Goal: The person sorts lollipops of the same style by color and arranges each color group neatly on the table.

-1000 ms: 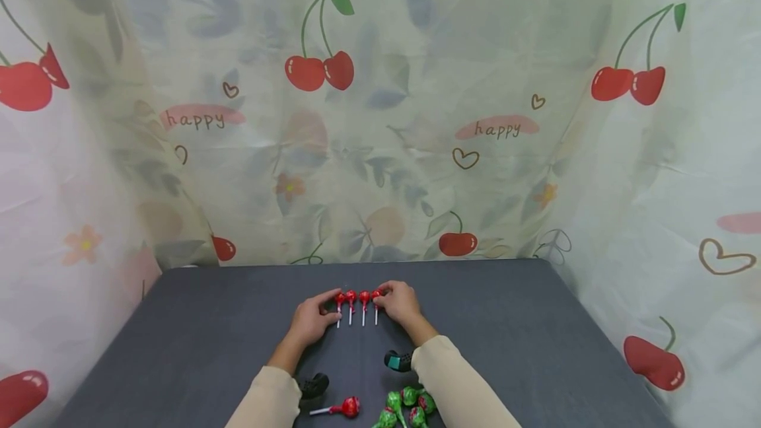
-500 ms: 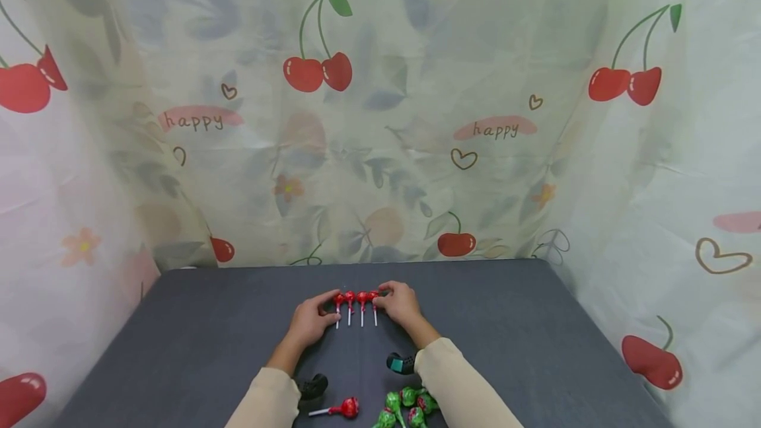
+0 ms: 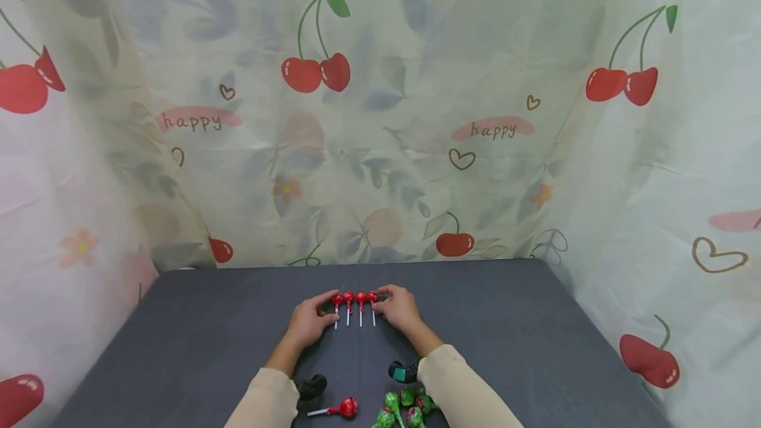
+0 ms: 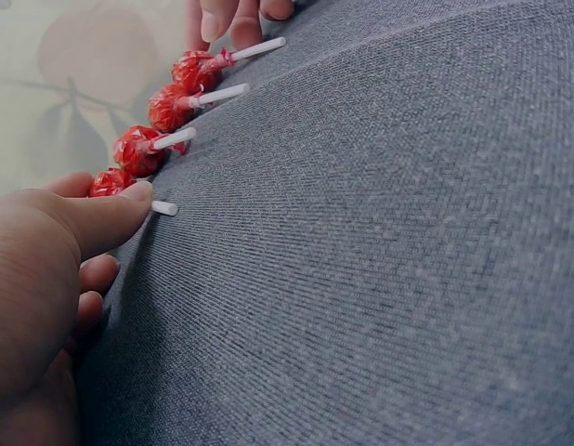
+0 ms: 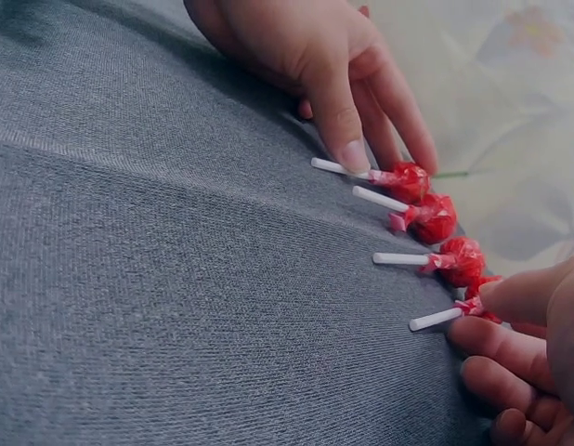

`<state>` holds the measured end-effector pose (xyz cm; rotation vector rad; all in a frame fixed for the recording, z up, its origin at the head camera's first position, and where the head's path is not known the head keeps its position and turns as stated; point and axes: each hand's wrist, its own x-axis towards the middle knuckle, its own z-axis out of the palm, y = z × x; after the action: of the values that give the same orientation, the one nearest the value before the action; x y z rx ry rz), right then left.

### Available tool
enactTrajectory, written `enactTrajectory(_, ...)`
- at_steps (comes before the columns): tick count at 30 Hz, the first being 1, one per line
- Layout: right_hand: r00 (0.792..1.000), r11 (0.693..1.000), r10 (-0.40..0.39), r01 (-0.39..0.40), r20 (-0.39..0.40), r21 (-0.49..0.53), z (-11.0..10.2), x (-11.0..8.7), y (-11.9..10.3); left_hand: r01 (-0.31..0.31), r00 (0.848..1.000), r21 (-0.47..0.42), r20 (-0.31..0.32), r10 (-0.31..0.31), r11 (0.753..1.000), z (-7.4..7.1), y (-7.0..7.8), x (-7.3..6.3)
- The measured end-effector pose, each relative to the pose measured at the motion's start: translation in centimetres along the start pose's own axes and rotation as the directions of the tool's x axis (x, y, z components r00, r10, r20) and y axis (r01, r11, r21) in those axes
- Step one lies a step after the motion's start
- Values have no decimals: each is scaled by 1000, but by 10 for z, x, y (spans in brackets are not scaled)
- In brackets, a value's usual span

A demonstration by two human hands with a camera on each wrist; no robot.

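Note:
In the head view, several red-wrapped lollipops stand side by side in a row on the dark table, white sticks toward me. At the row's left end, my left hand (image 3: 310,320) reaches around the leftmost lollipop (image 5: 410,182). Its extended thumb touches the stick while the forefinger lies along the red head. My right hand (image 3: 399,309) is at the opposite end, thumb and fingers right at the rightmost lollipop (image 3: 372,297). Between the hands are two middle lollipops (image 4: 141,150), their heads close together. Part of the rightmost head is hidden by the thumb in the right wrist view.
Nearer me, a single red lollipop (image 3: 347,407) lies sideways on the dark grey table (image 3: 196,342). Several green-wrapped lollipops (image 3: 392,401) are bunched beside the right sleeve (image 3: 464,385). A printed curtain (image 3: 380,150) encloses the back and sides.
My right hand has eased slightly back from the rightmost lollipop, so more of its red head shows. My left hand stays in place, and the row looks unchanged.

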<state>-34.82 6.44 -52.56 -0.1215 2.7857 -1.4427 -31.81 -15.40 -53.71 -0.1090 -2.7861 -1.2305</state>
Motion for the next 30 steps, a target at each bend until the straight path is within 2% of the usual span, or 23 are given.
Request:
enactTrajectory(8, 1000, 1000, 13, -13, 2, 27, 1, -2, 0, 1, 1000, 3, 7, -1, 1000, -1, 2, 0)
enactTrajectory(14, 1000, 996, -11, 11, -4, 88, -2, -8, 2, -5, 1000, 3, 9, 5, 1000, -2, 1, -1)
enactTrajectory(20, 995, 991, -101, 102, -16, 89, -10, -23, -2, 0, 1000, 1, 8, 0, 1000, 0, 1, 0)
enactTrajectory(30, 967, 967, -251, 248, 52, 60, -17, -53, -15, 4, 1000, 2, 2, -4, 1000, -2, 3, -1)
